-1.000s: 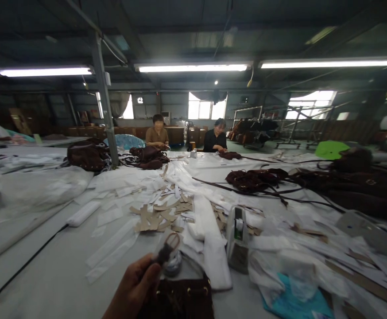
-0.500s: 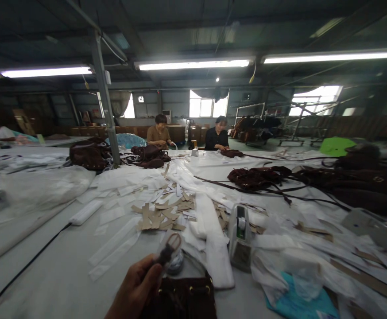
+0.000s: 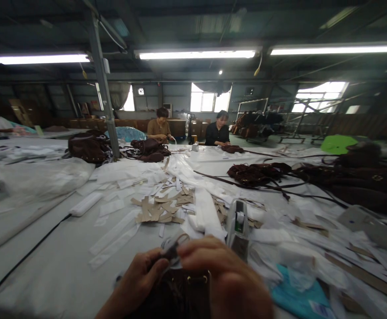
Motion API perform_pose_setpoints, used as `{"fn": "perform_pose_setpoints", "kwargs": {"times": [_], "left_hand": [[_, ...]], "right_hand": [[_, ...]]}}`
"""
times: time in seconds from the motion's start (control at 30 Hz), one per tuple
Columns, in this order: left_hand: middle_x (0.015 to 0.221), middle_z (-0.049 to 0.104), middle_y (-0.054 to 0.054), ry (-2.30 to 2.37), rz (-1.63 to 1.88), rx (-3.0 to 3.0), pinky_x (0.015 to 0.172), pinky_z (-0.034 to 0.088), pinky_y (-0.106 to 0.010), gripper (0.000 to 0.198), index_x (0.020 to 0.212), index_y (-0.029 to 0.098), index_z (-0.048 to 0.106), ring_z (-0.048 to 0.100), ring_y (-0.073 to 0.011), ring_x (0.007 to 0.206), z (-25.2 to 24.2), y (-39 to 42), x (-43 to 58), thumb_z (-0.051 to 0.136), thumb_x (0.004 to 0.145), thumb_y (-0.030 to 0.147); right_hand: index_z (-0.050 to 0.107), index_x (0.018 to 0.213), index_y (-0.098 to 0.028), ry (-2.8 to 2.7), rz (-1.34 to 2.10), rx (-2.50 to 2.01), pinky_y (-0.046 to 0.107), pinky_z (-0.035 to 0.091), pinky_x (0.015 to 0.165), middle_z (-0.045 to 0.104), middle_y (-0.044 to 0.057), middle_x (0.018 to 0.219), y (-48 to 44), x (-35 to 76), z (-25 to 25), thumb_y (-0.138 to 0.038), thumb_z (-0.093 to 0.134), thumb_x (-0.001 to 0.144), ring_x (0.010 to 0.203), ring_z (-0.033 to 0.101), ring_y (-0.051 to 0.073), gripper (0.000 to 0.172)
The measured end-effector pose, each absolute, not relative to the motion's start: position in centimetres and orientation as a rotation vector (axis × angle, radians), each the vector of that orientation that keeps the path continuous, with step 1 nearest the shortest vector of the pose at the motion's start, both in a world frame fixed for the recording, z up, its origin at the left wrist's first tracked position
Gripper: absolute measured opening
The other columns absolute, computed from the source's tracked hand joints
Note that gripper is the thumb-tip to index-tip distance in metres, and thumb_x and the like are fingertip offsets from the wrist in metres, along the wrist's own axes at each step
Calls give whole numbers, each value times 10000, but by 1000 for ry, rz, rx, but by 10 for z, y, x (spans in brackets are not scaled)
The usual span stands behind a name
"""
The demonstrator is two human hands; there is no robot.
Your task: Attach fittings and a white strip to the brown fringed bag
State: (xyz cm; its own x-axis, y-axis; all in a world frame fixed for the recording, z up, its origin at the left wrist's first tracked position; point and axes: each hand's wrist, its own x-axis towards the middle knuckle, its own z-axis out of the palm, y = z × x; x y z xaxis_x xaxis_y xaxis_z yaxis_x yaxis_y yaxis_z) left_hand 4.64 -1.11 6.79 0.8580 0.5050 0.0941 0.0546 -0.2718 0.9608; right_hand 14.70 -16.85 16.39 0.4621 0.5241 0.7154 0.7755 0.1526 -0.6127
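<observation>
My left hand (image 3: 137, 279) is at the bottom centre, fingers pinched on a dark strap with a brown ring buckle (image 3: 174, 249) wrapped in clear plastic. My right hand (image 3: 225, 277) has come in beside it, with its fingertips closed on the same buckle end. Under both hands lies a dark brown bag (image 3: 180, 294) with gold eyelets on the grey table (image 3: 47, 270). A tape dispenser (image 3: 237, 223) stands just beyond my right hand.
White foam strips (image 3: 207, 208) and tan card pieces (image 3: 156, 212) lie scattered mid-table. Dark brown bags and straps (image 3: 256, 173) spread to the right. Two people sit at the far edge. A steel post (image 3: 102, 88) rises at the left. A black cable (image 3: 24, 266) runs along the left.
My right hand has come into view from the bottom right and closed on the buckle end held by my left hand. The view has tipped slightly downward.
</observation>
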Motion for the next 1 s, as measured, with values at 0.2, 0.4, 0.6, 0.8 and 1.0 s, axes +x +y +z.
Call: {"fn": "perform_pose_setpoints", "kwargs": {"times": [0.2,0.4,0.6,0.8,1.0], "left_hand": [[669,641,-45,422,423,1825,594,470,-257,151,674,137,652,563,-207,694,63,-13,43,557,747,228],[845,677,-49,286,292,1764,828,493,-306,231,899,147,674,600,-232,862,67,-8,35,493,755,149],[837,673,-23,139,145,1838,765,481,-263,341,917,162,670,600,-208,825,95,1,41,411,720,59],[703,565,45,245,188,1931,553,378,-192,133,912,186,559,499,-122,615,115,16,38,565,780,175],[615,404,54,164,28,1980,509,280,-196,222,709,162,565,351,-98,563,104,35,35,496,871,297]], "right_hand": [[582,854,-205,-1581,-281,-1893,345,397,720,657,52,859,-99,131,91,-306,425,948,797,577,231,209],[563,806,-230,-1525,-287,-2100,332,262,628,647,40,730,-97,130,64,-350,435,923,683,562,230,211],[570,820,-218,-1540,-374,-2095,319,191,571,659,31,650,-91,141,76,-489,326,958,603,585,200,390],[587,1031,-180,-1471,-378,-2124,302,260,602,696,51,747,-89,148,82,-488,327,967,661,626,215,408],[496,541,-191,-1175,-173,-2022,282,209,543,513,-14,485,-86,159,86,-476,374,962,482,457,106,523]]}}
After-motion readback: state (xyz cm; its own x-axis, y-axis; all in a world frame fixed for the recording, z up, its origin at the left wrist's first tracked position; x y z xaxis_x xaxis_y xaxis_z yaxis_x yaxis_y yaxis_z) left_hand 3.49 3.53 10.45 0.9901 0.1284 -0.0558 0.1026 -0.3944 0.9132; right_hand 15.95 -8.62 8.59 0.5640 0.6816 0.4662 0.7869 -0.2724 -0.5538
